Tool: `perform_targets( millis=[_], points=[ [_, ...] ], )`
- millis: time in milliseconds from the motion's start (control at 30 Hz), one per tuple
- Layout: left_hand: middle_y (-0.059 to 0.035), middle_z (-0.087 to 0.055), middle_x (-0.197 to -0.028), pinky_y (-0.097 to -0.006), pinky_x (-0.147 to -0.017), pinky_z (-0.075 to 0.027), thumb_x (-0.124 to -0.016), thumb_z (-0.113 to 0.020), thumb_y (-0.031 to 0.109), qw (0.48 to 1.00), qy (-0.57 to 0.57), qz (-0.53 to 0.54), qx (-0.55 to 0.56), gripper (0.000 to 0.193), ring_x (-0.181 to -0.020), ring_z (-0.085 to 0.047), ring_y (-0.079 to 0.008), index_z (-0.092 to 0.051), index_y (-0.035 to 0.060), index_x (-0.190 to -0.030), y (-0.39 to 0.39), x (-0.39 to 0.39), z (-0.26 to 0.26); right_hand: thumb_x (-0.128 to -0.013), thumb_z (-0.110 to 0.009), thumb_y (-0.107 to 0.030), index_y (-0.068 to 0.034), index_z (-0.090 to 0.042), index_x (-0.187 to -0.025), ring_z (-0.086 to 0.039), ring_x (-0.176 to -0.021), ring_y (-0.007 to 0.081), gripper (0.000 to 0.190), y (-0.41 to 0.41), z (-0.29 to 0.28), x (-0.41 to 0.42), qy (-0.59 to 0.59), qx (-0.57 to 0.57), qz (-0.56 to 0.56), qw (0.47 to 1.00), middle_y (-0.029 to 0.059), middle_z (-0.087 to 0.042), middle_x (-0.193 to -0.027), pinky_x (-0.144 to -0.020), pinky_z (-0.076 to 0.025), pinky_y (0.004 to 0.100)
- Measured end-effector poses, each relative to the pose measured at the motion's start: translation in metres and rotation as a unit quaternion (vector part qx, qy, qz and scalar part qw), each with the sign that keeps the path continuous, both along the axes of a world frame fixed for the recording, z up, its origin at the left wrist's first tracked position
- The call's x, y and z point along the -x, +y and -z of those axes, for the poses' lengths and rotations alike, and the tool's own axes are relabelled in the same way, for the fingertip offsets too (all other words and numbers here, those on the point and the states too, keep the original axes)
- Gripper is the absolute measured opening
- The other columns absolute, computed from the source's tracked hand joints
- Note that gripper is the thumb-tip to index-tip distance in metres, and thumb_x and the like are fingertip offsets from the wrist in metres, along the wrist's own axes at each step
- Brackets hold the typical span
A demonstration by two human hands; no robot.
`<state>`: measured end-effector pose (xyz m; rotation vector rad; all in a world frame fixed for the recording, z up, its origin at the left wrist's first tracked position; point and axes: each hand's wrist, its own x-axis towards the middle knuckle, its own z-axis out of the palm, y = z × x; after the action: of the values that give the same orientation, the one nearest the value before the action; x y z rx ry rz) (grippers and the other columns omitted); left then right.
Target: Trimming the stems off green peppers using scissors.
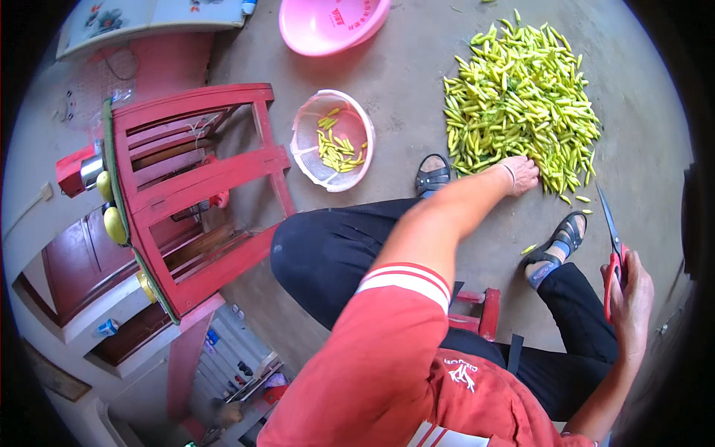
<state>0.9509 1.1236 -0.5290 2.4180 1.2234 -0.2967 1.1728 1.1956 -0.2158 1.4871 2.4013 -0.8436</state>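
Note:
A large heap of yellow-green chili peppers (519, 100) lies on the floor, with some green leaves among them. My left hand (520, 174) reaches to the heap's lower edge; its fingertips are down among the peppers, so whether it grips one is hidden. Red-handled scissors (613, 246) are in my right hand (631, 293), to the right of my foot, their blades pointing up towards the heap and seemingly closed. Left of the heap stands a pink-and-white plastic basket (366, 117) with a small number of peppers at its bottom.
A pink plastic basin (313, 47) stands beyond the basket. At the left is a red wooden frame (206, 176), with yellow-green fruits (115, 225) at its far side. My sandalled feet are below the heap. A few loose peppers (582, 199) lie near my right foot. Part of a red stool (490, 314) shows beneath me.

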Motion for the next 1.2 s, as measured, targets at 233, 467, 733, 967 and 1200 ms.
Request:
perform_targets(
  millis=[233, 467, 733, 967, 1200],
  points=[
    [-0.0118, -0.065, -0.097, -0.0431, -0.079, -0.05, -0.078, -0.054, 0.013, 0.976, -0.019, -0.11, 0.188, 0.027, -0.095, -0.062, -0.0322, -0.064, 0.0112, -0.103, -0.007, 0.133, -0.151, -0.081, -0.064, -0.007, 0.002, -0.051, -0.087, -0.055, -0.068, 0.04, 0.017, -0.008, -0.024, 0.033, -0.024, -0.013, -0.063, 0.998, 0.0226, -0.055, -0.073, -0.061, -0.043, 0.0425],
    [-0.0149, -0.067, -0.1, -0.0408, -0.086, -0.049, -0.083, -0.056, 0.02, 0.787, 0.059, -0.61, 0.072, 0.023, -0.094, -0.063, -0.0324, -0.069, 0.0125, -0.101, -0.158, 0.342, -0.111, -0.079, -0.066, -0.014, 0.001, -0.052, -0.078, -0.054, -0.065, 0.0419, 0.021, -0.046, 0.052, 0.067, -0.035, 0.197, -0.036, 0.979, 0.0246, -0.053, -0.067, -0.06, -0.043, 0.0442],
    [-0.0128, -0.062, -0.104, -0.0427, -0.085, -0.049, -0.077, -0.065, 0.011, 0.769, 0.12, -0.626, 0.047, 0.031, -0.098, -0.06, -0.033, -0.064, 0.0153, -0.108, -0.252, 0.339, -0.029, -0.08, -0.065, -0.02, -0.002, -0.056, -0.092, -0.062, -0.079, 0.0391, 0.024, -0.125, 0.216, 0.061, -0.099, 0.178, -0.172, 0.964, 0.0213, -0.061, -0.085, -0.071, -0.05, 0.0451],
    [-0.0116, -0.062, -0.093, -0.0435, -0.079, -0.049, -0.078, -0.067, 0.012, 0.787, 0.13, -0.603, 0.004, 0.029, -0.091, -0.06, -0.0319, -0.058, 0.0128, -0.105, -0.268, 0.338, -0.013, -0.082, -0.062, -0.02, 0.0, -0.053, -0.099, -0.059, -0.093, 0.0385, 0.028, -0.173, 0.29, 0.047, -0.046, 0.165, -0.11, 0.979, 0.0239, -0.06, -0.097, -0.079, -0.049, 0.0456],
    [-0.0077, -0.062, -0.088, -0.0332, -0.075, -0.052, -0.085, -0.062, 0.008, 0.528, -0.214, -0.819, -0.068, 0.019, -0.081, -0.063, -0.0211, -0.059, 0.0038, -0.103, -0.213, 0.274, -0.04, -0.088, -0.053, -0.033, -0.006, -0.068, -0.082, -0.067, -0.081, 0.0321, 0.032, -0.152, 0.277, 0.065, -0.246, 0.197, -0.251, 0.915, 0.015, -0.069, -0.085, -0.073, -0.053, 0.0411]
  ],
)
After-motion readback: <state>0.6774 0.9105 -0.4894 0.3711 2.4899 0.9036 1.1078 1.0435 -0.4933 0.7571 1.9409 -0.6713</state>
